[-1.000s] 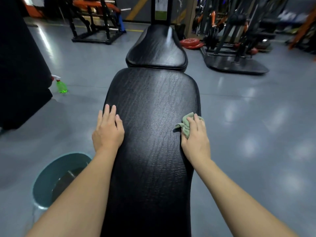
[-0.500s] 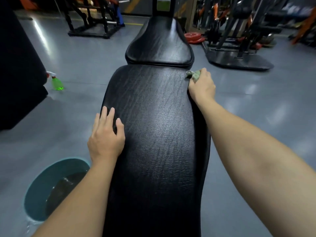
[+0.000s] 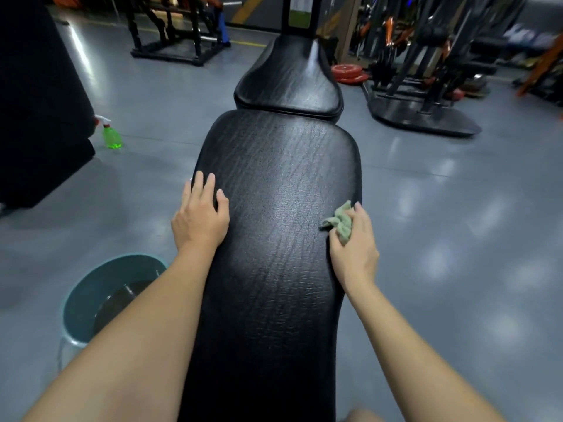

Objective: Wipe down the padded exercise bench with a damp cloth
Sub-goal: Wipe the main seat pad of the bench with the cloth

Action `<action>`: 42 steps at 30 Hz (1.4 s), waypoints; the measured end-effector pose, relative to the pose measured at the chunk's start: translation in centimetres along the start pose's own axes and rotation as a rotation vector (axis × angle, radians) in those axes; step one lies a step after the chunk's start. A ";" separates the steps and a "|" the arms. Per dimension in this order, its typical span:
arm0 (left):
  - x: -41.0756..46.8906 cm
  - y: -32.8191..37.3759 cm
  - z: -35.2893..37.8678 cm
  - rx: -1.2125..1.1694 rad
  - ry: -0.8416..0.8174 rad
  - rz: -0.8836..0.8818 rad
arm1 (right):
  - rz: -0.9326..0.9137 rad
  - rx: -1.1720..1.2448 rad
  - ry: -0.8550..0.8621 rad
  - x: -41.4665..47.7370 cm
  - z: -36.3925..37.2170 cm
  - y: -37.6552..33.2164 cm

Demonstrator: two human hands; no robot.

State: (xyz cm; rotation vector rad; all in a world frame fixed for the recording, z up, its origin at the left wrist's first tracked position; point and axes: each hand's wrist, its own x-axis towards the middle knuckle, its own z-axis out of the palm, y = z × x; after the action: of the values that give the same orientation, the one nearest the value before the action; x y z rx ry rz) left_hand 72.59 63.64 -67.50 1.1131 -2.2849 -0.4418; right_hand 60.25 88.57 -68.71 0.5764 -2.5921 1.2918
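Your left hand (image 3: 199,217) lies flat on the left edge of the black padded bench (image 3: 274,254), fingers straight and spread, holding nothing. Across the bench from it, your right hand (image 3: 355,245) grips a bunched green cloth (image 3: 341,223) against the bench's right edge, fingers curled over the fabric. A crumpled corner of the cloth pokes out toward the middle of the bench. Both bare forearms run along either side of the bench's near end.

The cloth touches the bench's creased vinyl roughly halfway along the long pad, where a pale sheen shows on the surface. Past the long pad's far end, the bench's smaller seat pad (image 3: 289,83) tilts upward, separated from the long pad by a narrow gap.

Left of the bench, near your left forearm, a teal basin (image 3: 88,287) holds dark water. Farther out on the bench's left side, a green spray bottle (image 3: 112,137) stands on the grey floor (image 3: 441,239). Beyond the bench's far right corner, red weight plates (image 3: 348,73) lie stacked on the floor beside dark equipment frames.
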 end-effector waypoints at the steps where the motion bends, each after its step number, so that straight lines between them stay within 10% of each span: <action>1: 0.0 -0.1 0.0 0.007 -0.002 0.001 | 0.001 0.011 -0.009 -2.2 -0.1 0.2; 7: -0.2 0.1 0.0 -0.007 0.000 0.005 | -0.021 0.054 -0.008 -5.0 0.6 0.6; 25: 0.8 -0.9 1.5 -0.016 0.060 -0.020 | -0.069 -0.180 0.059 23.1 4.3 -4.1; 42: 0.2 0.0 0.3 -0.020 0.013 -0.017 | -0.011 0.332 0.075 -4.1 -0.3 1.3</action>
State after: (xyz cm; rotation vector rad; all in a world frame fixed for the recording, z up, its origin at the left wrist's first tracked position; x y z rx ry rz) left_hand 72.26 63.50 -67.66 1.1238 -2.2567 -0.4617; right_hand 63.46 90.54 -70.83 0.5789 -2.3257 1.7199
